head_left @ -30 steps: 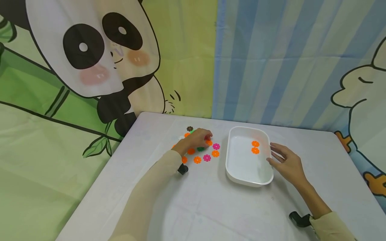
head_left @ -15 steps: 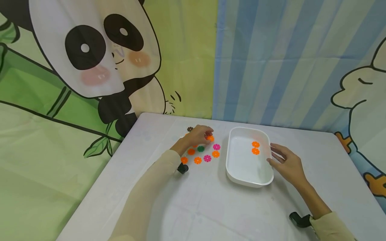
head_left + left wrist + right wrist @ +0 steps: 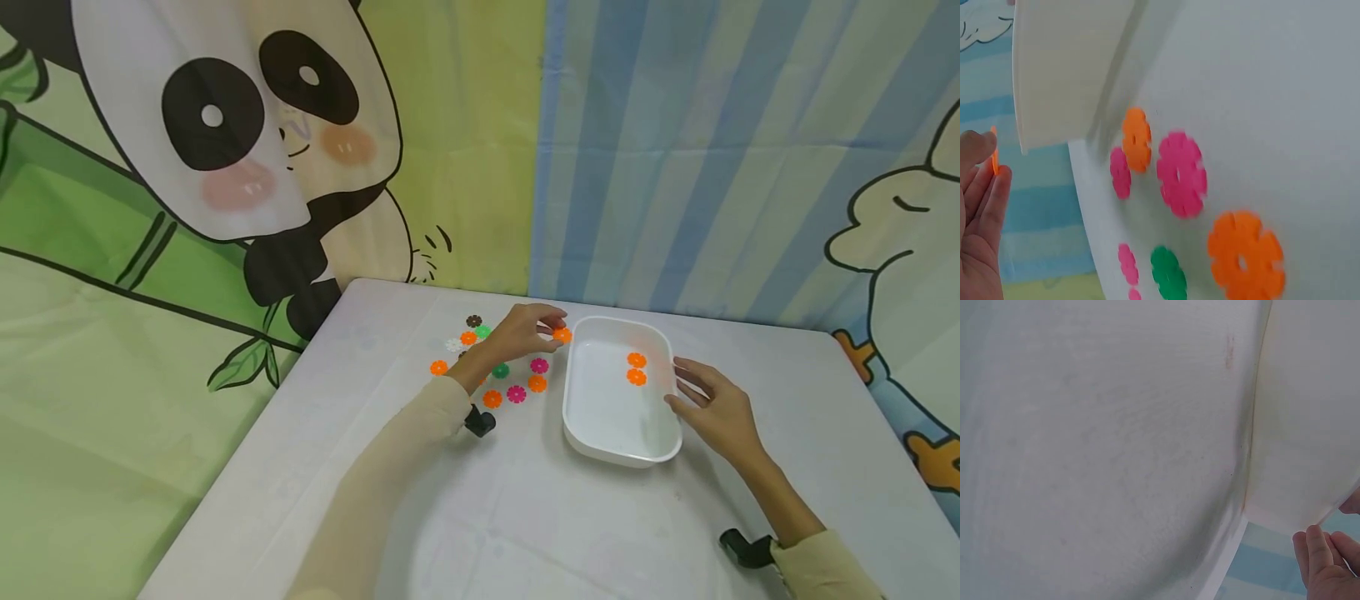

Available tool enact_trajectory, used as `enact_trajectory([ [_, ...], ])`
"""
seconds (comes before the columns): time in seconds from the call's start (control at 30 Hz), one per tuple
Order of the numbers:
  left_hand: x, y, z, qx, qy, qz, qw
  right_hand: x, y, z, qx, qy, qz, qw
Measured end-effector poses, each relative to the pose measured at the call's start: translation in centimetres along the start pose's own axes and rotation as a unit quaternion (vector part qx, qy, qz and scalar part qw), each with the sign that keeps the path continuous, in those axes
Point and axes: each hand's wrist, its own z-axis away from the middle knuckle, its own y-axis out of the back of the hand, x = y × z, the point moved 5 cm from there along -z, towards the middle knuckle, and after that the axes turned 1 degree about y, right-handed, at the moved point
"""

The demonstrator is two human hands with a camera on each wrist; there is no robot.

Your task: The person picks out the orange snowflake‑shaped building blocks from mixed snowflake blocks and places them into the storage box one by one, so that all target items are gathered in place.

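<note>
My left hand (image 3: pixel 522 331) pinches an orange flower-shaped plastic disc (image 3: pixel 562 335) between thumb and fingertips, at the far left corner of a white tray (image 3: pixel 621 457). In the left wrist view the pinched disc (image 3: pixel 995 152) shows edge-on, beside the tray's outer wall (image 3: pixel 1072 75). Two more orange discs (image 3: pixel 637 377) lie inside the tray, one behind the other. My right hand (image 3: pixel 716 412) holds the tray's right rim, the thumb over the edge and the fingers along the outside. The right wrist view shows those fingertips (image 3: pixel 1317 547) at the tray's corner.
Left of the tray, loose discs lie scattered on the white table (image 3: pixel 480 517): orange (image 3: pixel 492 399), pink (image 3: pixel 516 394), green (image 3: pixel 500 371), white (image 3: pixel 453 344) and brown (image 3: pixel 474 321). My left forearm reaches over the table beside them. A printed cloth (image 3: pixel 465 150) hangs behind the table.
My left hand has lifted the orange disc from among the loose ones and carried it right to the tray's edge. My right hand and the tray stay where they were.
</note>
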Motion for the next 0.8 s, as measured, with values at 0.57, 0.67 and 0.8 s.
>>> enact_trajectory([
  [0.57,4.5,-8.4,-3.5,-0.111,-0.053,-0.044,0.9914,0.5,-0.1,0.0,-0.003,-0.008,-0.003,1.0],
  [0.67,4.8,-9.7,-4.1,-0.136,-0.052,-0.074,0.9866,0.6,-0.1,-0.1,-0.004,-0.008,-0.004,1.0],
  [0.8,4.8,-11.2,-4.8,-0.162,-0.051,-0.111,0.9791,0.6,-0.1,-0.2,-0.008,-0.009,-0.009,0.9999],
])
